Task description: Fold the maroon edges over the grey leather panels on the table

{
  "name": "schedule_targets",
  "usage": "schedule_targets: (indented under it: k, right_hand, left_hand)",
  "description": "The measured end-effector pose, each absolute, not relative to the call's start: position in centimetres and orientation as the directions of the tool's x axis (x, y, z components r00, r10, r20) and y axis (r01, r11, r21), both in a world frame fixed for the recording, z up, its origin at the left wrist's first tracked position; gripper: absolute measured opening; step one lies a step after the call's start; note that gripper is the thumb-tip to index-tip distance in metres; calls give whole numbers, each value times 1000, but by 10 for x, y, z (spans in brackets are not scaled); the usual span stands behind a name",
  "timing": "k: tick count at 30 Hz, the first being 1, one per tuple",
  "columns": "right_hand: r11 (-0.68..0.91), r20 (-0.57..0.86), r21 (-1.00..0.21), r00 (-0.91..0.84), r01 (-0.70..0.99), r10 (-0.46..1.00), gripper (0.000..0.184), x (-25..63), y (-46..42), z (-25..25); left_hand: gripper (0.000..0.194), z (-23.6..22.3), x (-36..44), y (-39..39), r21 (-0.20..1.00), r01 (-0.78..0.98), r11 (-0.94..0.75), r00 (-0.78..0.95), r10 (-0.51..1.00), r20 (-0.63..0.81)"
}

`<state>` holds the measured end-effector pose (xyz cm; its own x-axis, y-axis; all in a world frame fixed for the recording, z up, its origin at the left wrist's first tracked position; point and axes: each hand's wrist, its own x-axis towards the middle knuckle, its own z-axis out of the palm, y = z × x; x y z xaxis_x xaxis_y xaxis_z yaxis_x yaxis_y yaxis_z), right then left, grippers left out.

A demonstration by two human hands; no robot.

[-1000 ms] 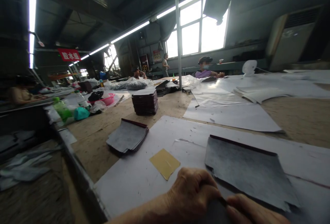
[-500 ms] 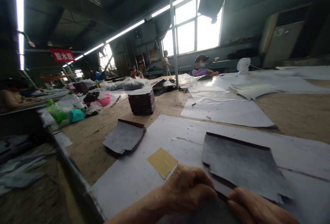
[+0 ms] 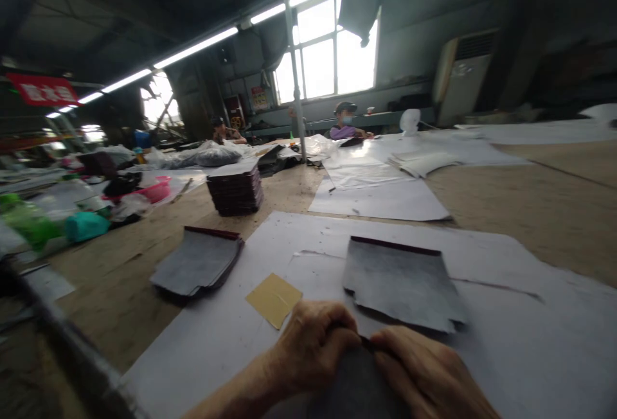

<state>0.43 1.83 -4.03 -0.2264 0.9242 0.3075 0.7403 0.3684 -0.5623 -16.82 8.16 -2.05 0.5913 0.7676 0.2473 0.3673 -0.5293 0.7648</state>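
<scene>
L hand [image 3: 315, 345] & R hand [image 3: 424, 367] both pinched edge of grey piece [image 3: 359, 387] btwn them; uneven pull could've skewed it, R knuckles poss. nudged grey sheet [image 3: 402, 284] just beyond.

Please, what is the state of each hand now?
Left hand: closed, holding the grey sheet at its edge.
Right hand: closed, holding the same grey sheet.

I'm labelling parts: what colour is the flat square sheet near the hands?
The square sheet is tan, clearest in the head view.
</scene>
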Motion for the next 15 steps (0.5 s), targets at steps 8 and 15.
schedule_targets:
  k: [8, 15]
  right_hand:
    - [112, 67, -660, -90, 743, 994, 28, 17, 14, -12]
    - [-5, -1, -742, 7, 671, 1000, 29, 56, -25, -19]
  left_hand:
    - [23, -19, -185, 100, 848, 388, -360, 558, 824, 95]
    - [26, -28, -183, 106, 930, 337, -145, 601, 794, -94]
